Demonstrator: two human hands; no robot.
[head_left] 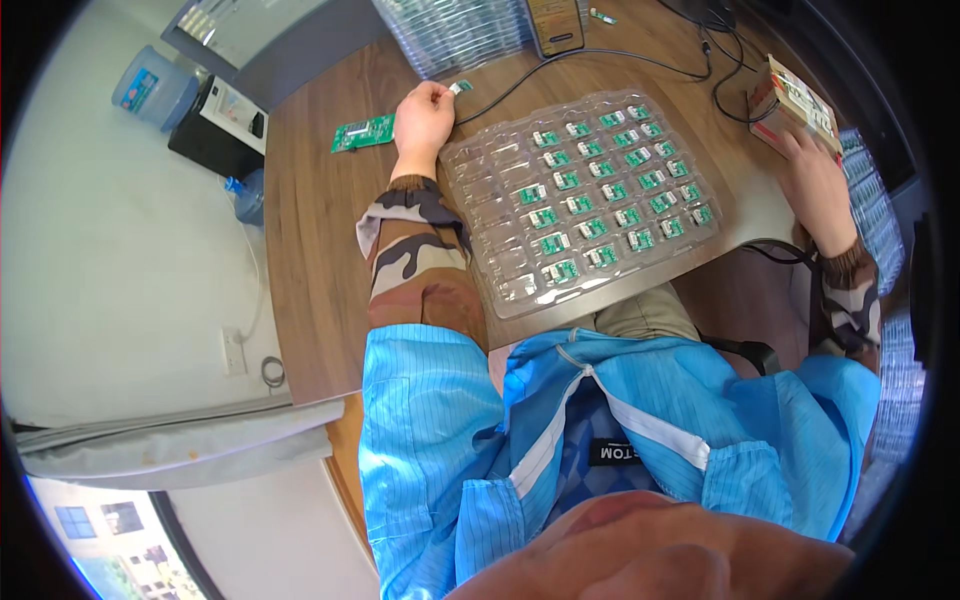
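My left hand (424, 118) rests on the wooden table (310, 260) and pinches a small green circuit board (460, 88) between fingertips. A larger green circuit board strip (363, 133) lies just left of that hand. In front of me sits a clear plastic blister tray (500, 190) with several small green boards in its right-hand pockets; the left pockets hold nothing. My right hand (812, 170) is at the table's right edge, holding a stack of small boxes (795, 100).
A black cable (600, 55) runs across the table's far side toward a phone (555, 25). Stacks of clear trays (455, 35) stand at the back and along the right edge (880, 230). Water bottles (155, 88) and a black dispenser (220, 125) stand on the floor at left.
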